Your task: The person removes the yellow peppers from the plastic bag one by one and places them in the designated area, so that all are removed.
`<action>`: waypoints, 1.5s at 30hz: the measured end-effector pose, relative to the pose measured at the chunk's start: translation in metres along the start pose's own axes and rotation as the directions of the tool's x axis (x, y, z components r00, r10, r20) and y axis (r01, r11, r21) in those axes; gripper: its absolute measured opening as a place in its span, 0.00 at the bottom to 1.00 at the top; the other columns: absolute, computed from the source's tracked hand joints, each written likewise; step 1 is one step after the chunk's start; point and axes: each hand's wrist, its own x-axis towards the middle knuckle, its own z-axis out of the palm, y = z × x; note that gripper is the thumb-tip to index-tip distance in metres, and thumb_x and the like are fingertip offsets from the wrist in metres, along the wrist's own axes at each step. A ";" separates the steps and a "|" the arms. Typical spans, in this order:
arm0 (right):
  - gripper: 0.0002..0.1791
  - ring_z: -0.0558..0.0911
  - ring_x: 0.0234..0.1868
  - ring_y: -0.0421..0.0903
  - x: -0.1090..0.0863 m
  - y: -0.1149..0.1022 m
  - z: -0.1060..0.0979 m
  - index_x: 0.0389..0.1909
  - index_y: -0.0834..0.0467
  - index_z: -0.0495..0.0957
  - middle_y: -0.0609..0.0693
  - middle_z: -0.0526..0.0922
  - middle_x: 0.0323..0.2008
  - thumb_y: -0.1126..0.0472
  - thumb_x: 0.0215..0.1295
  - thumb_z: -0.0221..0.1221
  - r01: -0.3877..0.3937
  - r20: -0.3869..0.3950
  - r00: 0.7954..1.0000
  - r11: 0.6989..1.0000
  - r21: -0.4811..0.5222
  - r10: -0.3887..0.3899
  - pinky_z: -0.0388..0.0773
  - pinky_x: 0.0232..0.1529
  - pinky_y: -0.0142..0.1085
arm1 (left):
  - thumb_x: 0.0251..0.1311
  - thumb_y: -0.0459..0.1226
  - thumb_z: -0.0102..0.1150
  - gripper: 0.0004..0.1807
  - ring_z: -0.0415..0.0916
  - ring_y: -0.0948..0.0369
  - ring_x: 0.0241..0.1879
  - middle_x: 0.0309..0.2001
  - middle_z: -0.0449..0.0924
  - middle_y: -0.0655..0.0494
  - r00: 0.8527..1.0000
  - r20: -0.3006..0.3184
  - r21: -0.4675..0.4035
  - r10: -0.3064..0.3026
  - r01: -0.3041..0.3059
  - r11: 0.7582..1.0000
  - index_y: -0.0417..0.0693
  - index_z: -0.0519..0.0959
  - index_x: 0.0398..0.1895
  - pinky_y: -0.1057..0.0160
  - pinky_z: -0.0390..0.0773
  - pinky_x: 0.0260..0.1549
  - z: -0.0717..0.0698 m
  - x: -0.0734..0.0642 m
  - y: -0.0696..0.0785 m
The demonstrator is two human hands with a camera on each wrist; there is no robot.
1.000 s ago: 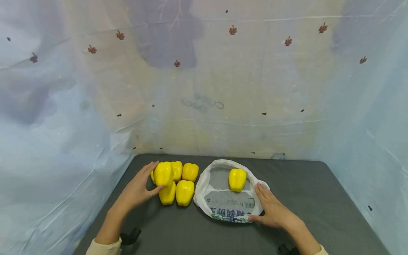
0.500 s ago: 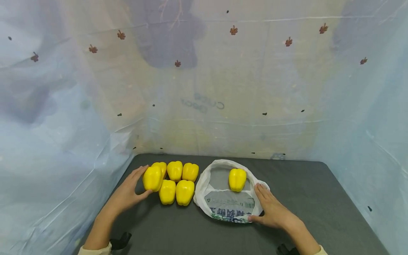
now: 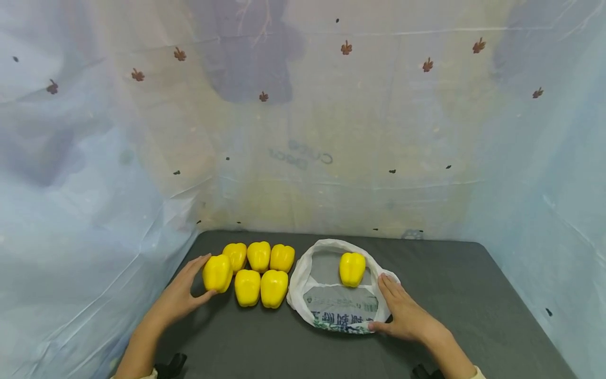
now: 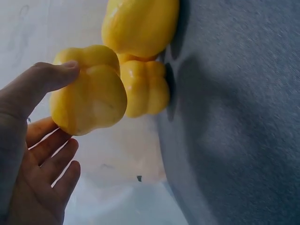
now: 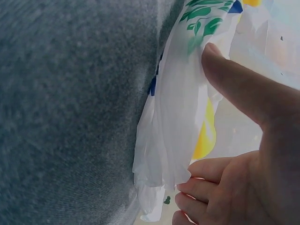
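Note:
My left hand (image 3: 178, 298) holds a yellow bell pepper (image 3: 218, 273) between thumb and fingers. In the left wrist view this pepper (image 4: 89, 91) is pinched with the thumb on its near face, raised off the table. Several more yellow bell peppers (image 3: 248, 288) lie in two rows just to its right. A white plastic bag (image 3: 299, 284) with dark and green print lies with its mouth spread wide, and one yellow bell pepper (image 3: 352, 269) is inside it. My right hand (image 3: 408, 314) rests against the bag's right rim, thumb and fingertips touching the plastic, fingers fairly straight.
The dark grey table (image 3: 284, 350) has rounded far corners. A pale patterned sheet (image 3: 303, 131) hangs behind it and down both sides. Black straps (image 3: 171, 365) show at the wrists.
The left hand has carried its bell pepper leftward and down, away from above the other peppers, to the left end of the rows. The right hand and the bag stay put.

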 end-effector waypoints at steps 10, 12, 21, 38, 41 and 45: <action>0.68 0.52 0.83 0.71 0.000 -0.002 -0.002 0.82 0.74 0.51 0.72 0.50 0.83 0.34 0.60 0.75 -0.005 0.001 1.000 1.000 0.005 0.005 0.51 0.81 0.67 | 0.62 0.47 0.80 0.52 0.62 0.30 0.74 0.77 0.62 0.31 0.993 0.096 -0.016 -0.066 0.068 0.998 0.42 0.61 0.83 0.22 0.70 0.63 0.002 -0.002 -0.010; 0.68 0.52 0.83 0.71 0.000 -0.002 -0.002 0.82 0.74 0.51 0.72 0.51 0.83 0.35 0.60 0.76 -0.002 -0.003 1.000 1.000 0.006 0.002 0.51 0.80 0.67 | 0.62 0.50 0.80 0.53 0.61 0.30 0.74 0.78 0.61 0.31 0.989 0.119 -0.011 -0.083 0.085 0.996 0.43 0.61 0.83 0.22 0.69 0.64 0.003 -0.001 -0.011; 0.67 0.52 0.83 0.71 0.000 -0.002 -0.001 0.82 0.75 0.51 0.73 0.51 0.83 0.37 0.60 0.76 -0.002 -0.001 1.000 1.000 0.007 0.002 0.51 0.80 0.67 | 0.62 0.50 0.79 0.52 0.61 0.30 0.75 0.78 0.61 0.31 0.984 0.156 -0.032 -0.089 0.095 0.995 0.44 0.62 0.83 0.23 0.69 0.65 0.008 -0.001 -0.014; 0.67 0.52 0.83 0.71 0.001 -0.002 -0.001 0.83 0.74 0.50 0.72 0.50 0.83 0.36 0.61 0.76 -0.010 0.013 1.000 1.000 0.019 0.010 0.50 0.81 0.67 | 0.60 0.51 0.80 0.53 0.64 0.29 0.73 0.77 0.63 0.33 0.983 0.161 -0.052 -0.090 0.100 0.994 0.41 0.62 0.82 0.23 0.70 0.64 0.025 -0.006 -0.033; 0.67 0.51 0.83 0.71 0.001 -0.002 0.000 0.83 0.74 0.50 0.72 0.50 0.83 0.36 0.62 0.75 -0.010 0.022 1.000 1.000 0.026 0.010 0.50 0.81 0.67 | 0.60 0.51 0.80 0.53 0.64 0.30 0.73 0.77 0.64 0.34 0.982 0.166 -0.058 -0.091 0.102 0.993 0.43 0.62 0.83 0.23 0.70 0.64 0.026 -0.006 -0.034; 0.67 0.51 0.84 0.71 0.000 -0.002 0.000 0.83 0.74 0.50 0.72 0.49 0.83 0.36 0.62 0.75 -0.008 0.016 1.000 0.999 0.034 0.007 0.50 0.81 0.67 | 0.59 0.51 0.80 0.54 0.63 0.30 0.74 0.77 0.63 0.34 0.981 0.172 -0.066 -0.088 0.100 0.993 0.44 0.62 0.83 0.23 0.69 0.65 0.026 -0.004 -0.035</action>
